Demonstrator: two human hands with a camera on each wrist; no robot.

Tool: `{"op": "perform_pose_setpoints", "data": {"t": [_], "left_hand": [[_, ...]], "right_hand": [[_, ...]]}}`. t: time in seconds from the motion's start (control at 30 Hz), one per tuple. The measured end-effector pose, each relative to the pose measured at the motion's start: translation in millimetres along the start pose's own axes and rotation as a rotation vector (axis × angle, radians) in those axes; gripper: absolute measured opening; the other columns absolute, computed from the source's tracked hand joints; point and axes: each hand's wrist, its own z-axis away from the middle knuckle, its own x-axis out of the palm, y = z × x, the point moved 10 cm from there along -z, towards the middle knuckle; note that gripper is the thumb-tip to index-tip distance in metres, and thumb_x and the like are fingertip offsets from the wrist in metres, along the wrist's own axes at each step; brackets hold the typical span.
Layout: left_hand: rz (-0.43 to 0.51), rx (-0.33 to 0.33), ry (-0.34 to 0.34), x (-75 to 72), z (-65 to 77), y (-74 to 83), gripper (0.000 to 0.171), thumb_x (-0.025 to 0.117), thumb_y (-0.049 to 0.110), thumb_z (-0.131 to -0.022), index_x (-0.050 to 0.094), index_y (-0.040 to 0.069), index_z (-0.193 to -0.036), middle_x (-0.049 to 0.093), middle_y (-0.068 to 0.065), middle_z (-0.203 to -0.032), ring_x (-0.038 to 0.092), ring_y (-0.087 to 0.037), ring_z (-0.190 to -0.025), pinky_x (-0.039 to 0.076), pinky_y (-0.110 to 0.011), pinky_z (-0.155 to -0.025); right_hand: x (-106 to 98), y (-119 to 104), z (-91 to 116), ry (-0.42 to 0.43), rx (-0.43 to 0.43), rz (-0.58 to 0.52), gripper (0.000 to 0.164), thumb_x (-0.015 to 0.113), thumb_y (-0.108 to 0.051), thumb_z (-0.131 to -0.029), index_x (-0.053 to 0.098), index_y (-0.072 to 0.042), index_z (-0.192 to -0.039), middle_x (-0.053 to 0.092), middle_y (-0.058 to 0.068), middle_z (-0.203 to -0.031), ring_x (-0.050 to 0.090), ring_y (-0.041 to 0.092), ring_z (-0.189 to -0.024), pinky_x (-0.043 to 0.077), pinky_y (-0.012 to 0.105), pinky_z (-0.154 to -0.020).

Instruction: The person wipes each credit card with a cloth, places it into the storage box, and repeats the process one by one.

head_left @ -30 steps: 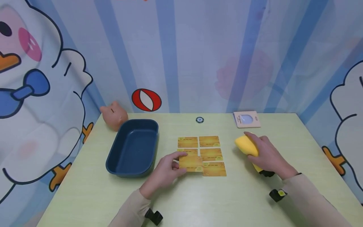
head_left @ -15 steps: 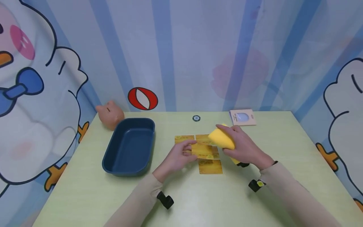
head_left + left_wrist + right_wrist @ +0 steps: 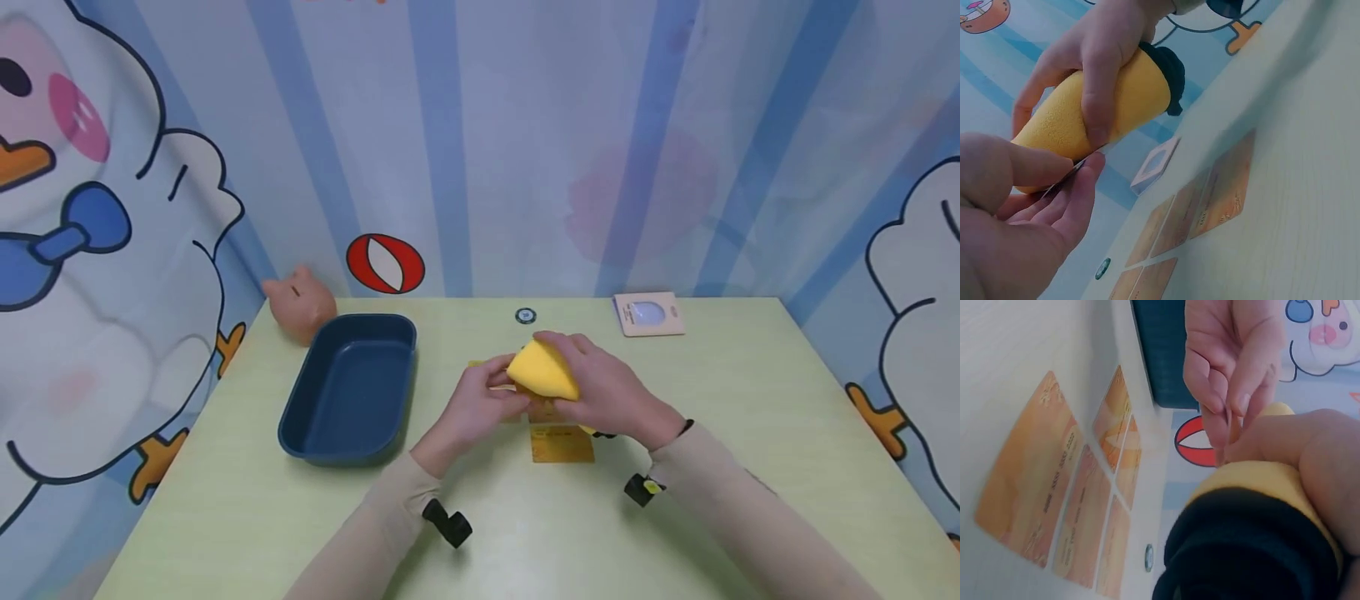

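Note:
My left hand [image 3: 476, 408] pinches a gold bank card between thumb and fingers, raised above the table. Only its thin edge [image 3: 1063, 179] shows in the left wrist view. My right hand [image 3: 611, 387] grips a soft, fuzzy yellow thing with a black end [image 3: 543, 371]; its exact kind is unclear. The yellow thing is right at the held card and appears to touch it, hiding most of it in the head view. Beneath the hands, several more gold cards lie flat in rows, among them the nearest card [image 3: 562, 444] and another [image 3: 1029, 469] in the right wrist view.
A dark blue tray [image 3: 288, 433] stands left of the cards, with a pink piggy bank [image 3: 302, 307] behind it. Near the back edge of the pale table [image 3: 225, 517] lie a round chip [image 3: 526, 316] and a pink box with an oval window [image 3: 649, 314]. A printed curtain hangs behind.
My left hand has lifted the card off the others and moved it a little up and right. My right hand has brought the yellow thing leftward to the card.

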Motion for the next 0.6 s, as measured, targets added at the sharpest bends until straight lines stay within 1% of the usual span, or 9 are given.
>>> {"op": "perform_pose_setpoints", "data": {"t": [0.07,0.17,0.23,0.3,0.37,0.43,0.53,0.6], "left_hand": [[0.04,0.01,0.02,-4.4,0.9,1.2,0.062,0.071,0.001,-0.097,0.051,0.007,-0.154,0.068,-0.014,-0.139,0.073,-0.029,-0.113,0.061,-0.041,-0.096],[0.076,0.021,0.049,-9.5,2.0,3.3,0.061,0.072,-0.001,-0.096,0.051,0.006,-0.154,0.067,-0.016,-0.14,0.072,-0.03,-0.115,0.06,-0.036,-0.096],[0.104,0.011,0.074,-13.1,3.1,2.7,0.062,0.072,-0.002,-0.096,0.052,0.005,-0.153,0.067,-0.016,-0.139,0.072,-0.031,-0.117,0.06,-0.035,-0.096],[0.125,0.003,0.096,-15.9,4.1,2.6,0.062,0.073,-0.003,-0.095,0.052,0.005,-0.153,0.067,-0.017,-0.139,0.071,-0.032,-0.118,0.06,-0.035,-0.095],[0.145,0.003,0.105,-17.4,3.8,2.7,0.062,0.072,-0.005,-0.095,0.052,0.004,-0.153,0.067,-0.018,-0.139,0.07,-0.032,-0.12,0.06,-0.036,-0.096],[0.162,0.008,0.107,-18.0,3.2,3.2,0.062,0.072,-0.006,-0.095,0.051,0.003,-0.153,0.066,-0.018,-0.14,0.069,-0.032,-0.122,0.06,-0.036,-0.096],[0.179,0.014,0.105,-18.3,1.7,3.5,0.062,0.071,-0.006,-0.095,0.051,0.002,-0.153,0.066,-0.019,-0.14,0.068,-0.033,-0.125,0.06,-0.036,-0.097],[0.192,0.005,0.111,-18.7,1.1,2.0,0.062,0.071,-0.007,-0.094,0.052,0.002,-0.153,0.067,-0.02,-0.139,0.068,-0.033,-0.125,0.06,-0.036,-0.096]], "right_hand": [[-0.8,-5.8,-1.9,0.023,-0.022,0.043,0.082,0.082,-0.016,-0.085,0.043,-0.016,-0.158,0.055,0.02,-0.139,0.059,0.029,-0.102,0.058,0.044,-0.077],[-2.7,-12.9,-3.3,0.057,-0.043,0.108,0.076,0.081,-0.02,-0.087,0.049,-0.019,-0.156,0.053,0.022,-0.143,0.06,0.034,-0.111,0.06,0.048,-0.08],[-3.2,-17.0,-3.9,0.072,-0.056,0.14,0.074,0.079,-0.022,-0.089,0.05,-0.02,-0.157,0.051,0.023,-0.145,0.059,0.037,-0.114,0.06,0.05,-0.083],[-3.2,-19.6,-4.2,0.08,-0.063,0.163,0.072,0.077,-0.023,-0.09,0.05,-0.022,-0.158,0.05,0.025,-0.147,0.06,0.039,-0.114,0.06,0.051,-0.084],[-1.6,-19.9,-4.4,0.071,-0.058,0.169,0.072,0.075,-0.025,-0.092,0.048,-0.025,-0.159,0.048,0.026,-0.149,0.06,0.04,-0.112,0.059,0.051,-0.081],[0.7,-18.4,-4.3,0.051,-0.042,0.161,0.072,0.072,-0.029,-0.094,0.045,-0.028,-0.161,0.044,0.027,-0.152,0.061,0.039,-0.11,0.06,0.049,-0.076],[5.0,-14.3,-4.0,0.018,-0.009,0.133,0.072,0.068,-0.04,-0.098,0.039,-0.034,-0.164,0.038,0.028,-0.157,0.063,0.038,-0.107,0.059,0.045,-0.07],[7.0,-11.2,-3.6,0.001,0.012,0.112,0.072,0.066,-0.049,-0.099,0.036,-0.038,-0.164,0.037,0.029,-0.157,0.064,0.036,-0.105,0.058,0.043,-0.068]]}}
